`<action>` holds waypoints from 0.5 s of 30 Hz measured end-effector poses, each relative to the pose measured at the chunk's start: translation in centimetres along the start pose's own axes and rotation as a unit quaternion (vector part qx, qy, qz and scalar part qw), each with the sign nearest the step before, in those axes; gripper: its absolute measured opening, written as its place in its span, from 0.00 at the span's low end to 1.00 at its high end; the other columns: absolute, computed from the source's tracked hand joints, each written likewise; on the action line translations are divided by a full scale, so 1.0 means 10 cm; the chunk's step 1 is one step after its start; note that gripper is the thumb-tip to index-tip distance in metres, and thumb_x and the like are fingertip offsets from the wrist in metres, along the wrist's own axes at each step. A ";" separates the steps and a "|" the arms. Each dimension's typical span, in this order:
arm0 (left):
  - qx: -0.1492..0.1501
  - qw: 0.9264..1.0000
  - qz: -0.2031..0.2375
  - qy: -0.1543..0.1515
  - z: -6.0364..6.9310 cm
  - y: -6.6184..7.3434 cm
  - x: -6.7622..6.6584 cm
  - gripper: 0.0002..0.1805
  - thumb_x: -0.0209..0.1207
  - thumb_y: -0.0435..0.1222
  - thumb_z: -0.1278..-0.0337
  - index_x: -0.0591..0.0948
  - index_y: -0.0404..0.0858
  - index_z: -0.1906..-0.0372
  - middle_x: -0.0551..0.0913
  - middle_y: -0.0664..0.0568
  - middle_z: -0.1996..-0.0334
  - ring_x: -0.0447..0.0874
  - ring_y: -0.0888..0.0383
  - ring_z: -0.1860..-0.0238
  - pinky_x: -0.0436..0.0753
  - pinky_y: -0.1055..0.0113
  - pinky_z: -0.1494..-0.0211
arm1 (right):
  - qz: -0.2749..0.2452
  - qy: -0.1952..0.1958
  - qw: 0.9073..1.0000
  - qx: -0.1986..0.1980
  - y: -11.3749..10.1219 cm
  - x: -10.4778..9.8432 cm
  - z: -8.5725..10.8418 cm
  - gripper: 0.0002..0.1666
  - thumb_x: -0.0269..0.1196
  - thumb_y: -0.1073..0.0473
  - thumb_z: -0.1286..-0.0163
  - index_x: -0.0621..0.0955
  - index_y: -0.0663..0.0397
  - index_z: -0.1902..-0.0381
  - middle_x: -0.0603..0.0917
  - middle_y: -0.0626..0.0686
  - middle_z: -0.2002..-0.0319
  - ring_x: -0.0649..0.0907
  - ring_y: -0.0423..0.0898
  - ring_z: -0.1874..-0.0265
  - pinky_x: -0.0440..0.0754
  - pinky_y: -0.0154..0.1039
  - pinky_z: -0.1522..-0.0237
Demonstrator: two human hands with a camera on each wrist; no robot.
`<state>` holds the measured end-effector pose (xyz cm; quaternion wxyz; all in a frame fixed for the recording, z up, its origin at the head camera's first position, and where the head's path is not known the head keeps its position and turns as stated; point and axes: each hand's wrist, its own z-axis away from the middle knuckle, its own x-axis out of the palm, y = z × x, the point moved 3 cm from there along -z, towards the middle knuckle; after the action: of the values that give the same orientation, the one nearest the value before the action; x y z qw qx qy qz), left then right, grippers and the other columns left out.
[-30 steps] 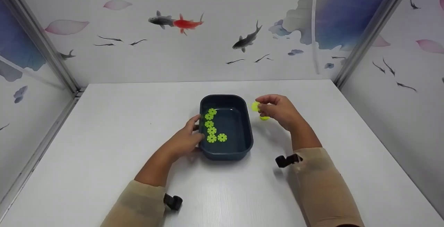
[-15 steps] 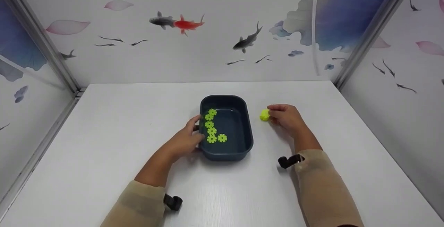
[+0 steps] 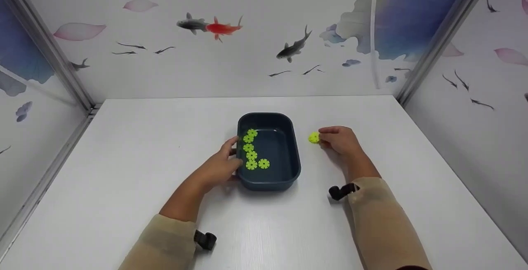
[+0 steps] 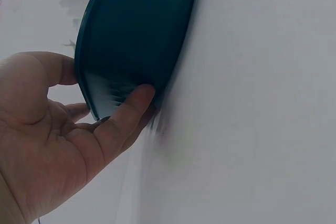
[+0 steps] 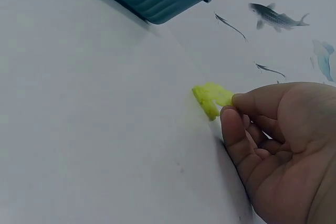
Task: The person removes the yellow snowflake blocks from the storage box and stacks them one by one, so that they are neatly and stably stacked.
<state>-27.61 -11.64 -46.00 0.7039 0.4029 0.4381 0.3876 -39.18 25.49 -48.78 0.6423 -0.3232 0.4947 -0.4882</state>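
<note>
Right hand (image 3: 340,142) lowered — pinching notched yellow disc (image 3: 313,138), ribbed, round-cornered tub (image 3: 268,186)

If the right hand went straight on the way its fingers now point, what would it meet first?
First, the yellow pieces which the right hand touches; beyond them, probably the dark blue container, though the exact line is unclear.

White table carries tub and yellow pieces

The white, faintly grained table (image 3: 103,171) bears a dark blue tub (image 3: 282,154), upright, toward the far side. Yellow-green pieces (image 3: 313,138), partly hidden, sit near the tub, to its right.
</note>
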 end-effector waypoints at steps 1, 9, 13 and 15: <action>0.000 1.000 0.000 0.000 0.00 0.00 0.00 0.43 0.51 0.40 0.23 0.47 0.60 0.12 0.57 0.46 0.14 0.71 0.43 0.21 0.86 0.49 0.31 | 0.003 0.002 1.000 0.000 0.00 0.00 0.01 0.20 0.64 0.57 0.21 0.84 0.56 0.36 0.83 0.59 0.39 0.86 0.47 0.50 0.88 0.31 0.49; 0.001 1.000 0.001 -0.001 0.01 0.00 0.00 0.44 0.51 0.40 0.23 0.46 0.60 0.11 0.57 0.46 0.14 0.71 0.43 0.20 0.86 0.49 0.31 | 0.017 0.018 1.000 0.003 -0.03 0.03 0.02 0.20 0.64 0.56 0.21 0.84 0.56 0.36 0.84 0.59 0.40 0.86 0.47 0.49 0.88 0.31 0.48; 0.000 1.000 0.002 -0.003 0.01 0.00 0.00 0.44 0.51 0.40 0.23 0.46 0.59 0.11 0.57 0.46 0.13 0.71 0.42 0.20 0.86 0.48 0.31 | 0.026 0.021 0.999 0.006 -0.03 0.03 0.02 0.21 0.65 0.55 0.21 0.83 0.55 0.35 0.84 0.59 0.40 0.86 0.47 0.49 0.87 0.32 0.46; -0.002 1.000 0.002 -0.003 0.01 0.00 0.00 0.44 0.51 0.40 0.23 0.46 0.59 0.11 0.57 0.46 0.13 0.71 0.42 0.21 0.86 0.48 0.31 | 0.030 0.021 0.999 0.007 -0.02 0.03 0.02 0.20 0.65 0.55 0.21 0.83 0.55 0.36 0.84 0.59 0.40 0.86 0.47 0.49 0.87 0.32 0.46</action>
<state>-27.56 -11.70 -45.99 0.7050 0.4034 0.4348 0.3888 -39.00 25.12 -48.61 0.6485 -0.2928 0.5142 -0.4788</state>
